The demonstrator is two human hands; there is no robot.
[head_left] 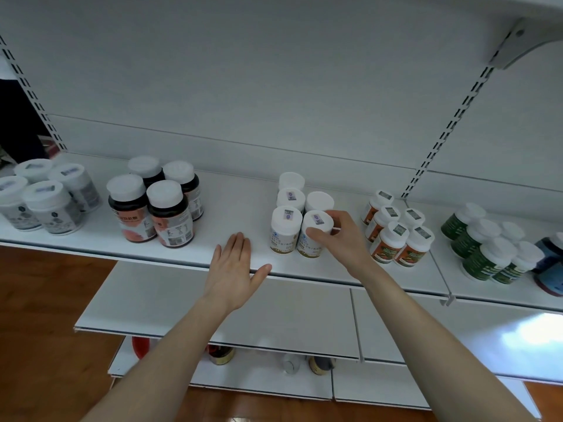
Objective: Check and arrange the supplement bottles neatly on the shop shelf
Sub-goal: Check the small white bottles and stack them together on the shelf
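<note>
On the shelf (231,208), right hand (341,239) fingers (316,233) seemingly pinch bottle (309,248) cap (318,220); left hand (233,263) flat.

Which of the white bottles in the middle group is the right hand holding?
The front-right white bottle: the right hand grips its cap, while the other four in that group stand untouched.
</note>
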